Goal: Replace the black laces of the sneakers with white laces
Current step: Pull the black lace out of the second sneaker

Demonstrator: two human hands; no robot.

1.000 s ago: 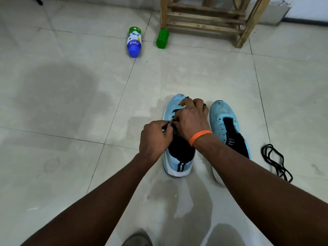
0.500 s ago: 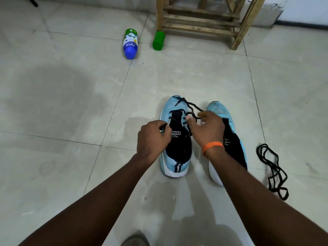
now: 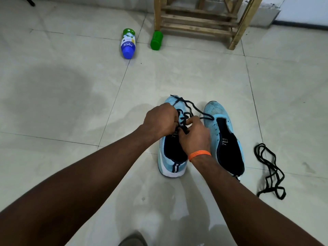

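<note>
Pinching at frame centre.
Left hand point(image 3: 160, 119) and right hand point(image 3: 194, 137), fingers curled, gripping black fabric lace point(image 3: 185, 114) over light-blue knit sneaker point(image 3: 168, 165).

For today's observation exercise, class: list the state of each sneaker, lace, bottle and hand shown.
laced sneaker: upright, partly unthreaded.
threaded lace: black, loosened.
unlaced sneaker: upright, eyelets empty.
loose lace: black, tangled on floor.
blue bottle: lying down.
green bottle: lying down.
left hand: grips threaded lace.
right hand: pinches threaded lace.
</note>
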